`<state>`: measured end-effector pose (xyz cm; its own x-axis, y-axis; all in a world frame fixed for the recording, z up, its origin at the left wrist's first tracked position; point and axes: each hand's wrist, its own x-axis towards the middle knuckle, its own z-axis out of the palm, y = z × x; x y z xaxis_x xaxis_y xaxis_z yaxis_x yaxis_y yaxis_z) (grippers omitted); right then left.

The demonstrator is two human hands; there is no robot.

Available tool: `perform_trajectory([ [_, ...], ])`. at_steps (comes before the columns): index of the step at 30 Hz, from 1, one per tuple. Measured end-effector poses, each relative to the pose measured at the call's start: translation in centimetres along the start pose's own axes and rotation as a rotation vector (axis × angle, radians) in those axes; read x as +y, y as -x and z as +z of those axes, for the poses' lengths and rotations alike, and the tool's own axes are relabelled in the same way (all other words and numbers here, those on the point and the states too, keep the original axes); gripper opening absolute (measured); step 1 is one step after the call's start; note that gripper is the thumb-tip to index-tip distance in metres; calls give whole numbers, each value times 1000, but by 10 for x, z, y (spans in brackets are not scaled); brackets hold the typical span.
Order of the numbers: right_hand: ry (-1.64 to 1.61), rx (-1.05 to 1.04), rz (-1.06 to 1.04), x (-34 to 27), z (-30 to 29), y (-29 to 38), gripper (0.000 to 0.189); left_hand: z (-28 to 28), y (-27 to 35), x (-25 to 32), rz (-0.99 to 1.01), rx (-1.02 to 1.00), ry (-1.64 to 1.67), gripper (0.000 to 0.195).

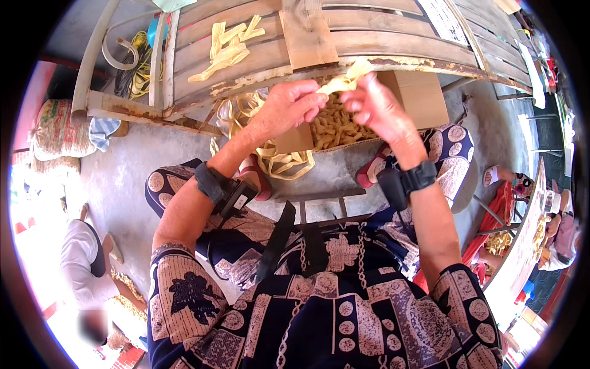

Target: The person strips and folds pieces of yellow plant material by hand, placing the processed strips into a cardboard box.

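Note:
My left hand (295,102) pinches one end of a pale yellow strip with a knot-like bunch (342,84), apparently tofu skin. Close by the strip's flared far end is my right hand (378,108), its fingertips touching or nearly touching it. The fingers are partly spread and blurred, so their grip is unclear. Below both hands stands an open cardboard box (421,99) holding many similar knotted pieces (339,122). Several loose flat strips (220,53) lie on the slatted wooden bench (382,44), left of a flat board (306,39).
Long pale strips (286,161) hang and trail left of the box near my shoe. The bench's rusty metal rim (258,83) runs just beyond my hands. A woven sack (62,127) stands at left. One person (85,265) works at lower left, others (560,230) at a right-hand table.

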<state>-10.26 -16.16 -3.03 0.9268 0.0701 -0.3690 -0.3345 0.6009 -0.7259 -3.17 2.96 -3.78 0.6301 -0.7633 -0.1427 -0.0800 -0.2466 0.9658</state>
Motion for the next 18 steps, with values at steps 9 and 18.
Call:
perform_trajectory([
  [9, -17, 49, -213, 5, 22, -4, 9, -7, -7, -4, 96, -20, 85, 22],
  [18, 25, 118, -131, -18, 1, -23, 14, -25, -11, 13, -8, -13, -19, 22],
])
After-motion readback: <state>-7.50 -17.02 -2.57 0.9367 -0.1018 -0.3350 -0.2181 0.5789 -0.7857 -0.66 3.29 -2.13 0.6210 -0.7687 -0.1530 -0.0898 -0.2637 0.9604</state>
